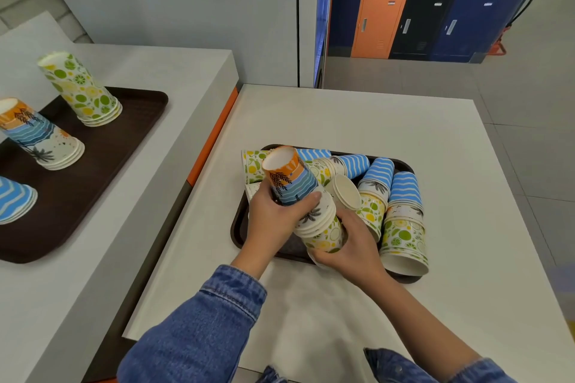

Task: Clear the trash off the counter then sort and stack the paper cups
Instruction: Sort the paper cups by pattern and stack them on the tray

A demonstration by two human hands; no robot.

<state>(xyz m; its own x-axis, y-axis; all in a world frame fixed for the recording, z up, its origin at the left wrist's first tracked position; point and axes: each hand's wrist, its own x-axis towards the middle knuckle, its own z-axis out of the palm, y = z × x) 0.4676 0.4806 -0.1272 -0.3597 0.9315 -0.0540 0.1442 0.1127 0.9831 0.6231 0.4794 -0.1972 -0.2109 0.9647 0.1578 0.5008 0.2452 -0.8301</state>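
On the left surface (pixel 174 71) a brown tray (pixel 130 134) carries three stacks, each standing mouth-down and each of one pattern: a citrus stack (pixel 81 88) at the back, a sunset-and-palm stack (pixel 40 134) in the middle, and a blue-wave stack (pixel 15 199) cut off by the frame edge. I read that tray as the sorted side, with the patterns kept apart so that each new cup has an obvious home.

Over the white surface (pixel 404 121), the left hand (pixel 273 221) has its fingers (pixel 311 197) clamped round the sunset cups (pixel 287 179), which are nested base-up and tilted towards me. The right hand (pixel 354 246) has its fingers curled round the citrus cup (pixel 325 236) at the lower end of the same stack. With one hand on each pattern, I judge the grip is meant to pull the mixed stack apart at the seam between them.

The stack is held just above the near-left part of a black tray (pixel 238 233). To its right lies the unsorted heap: a plain cup (pixel 345 191) showing its white inside, blue-wave cups (pixel 378 174) nested into palm and citrus ones, and a toppled citrus pile (pixel 403 239) with its mouth at the tray's near edge. The cups are thin, rolled-rim paper, and I expect them to dent if squeezed.
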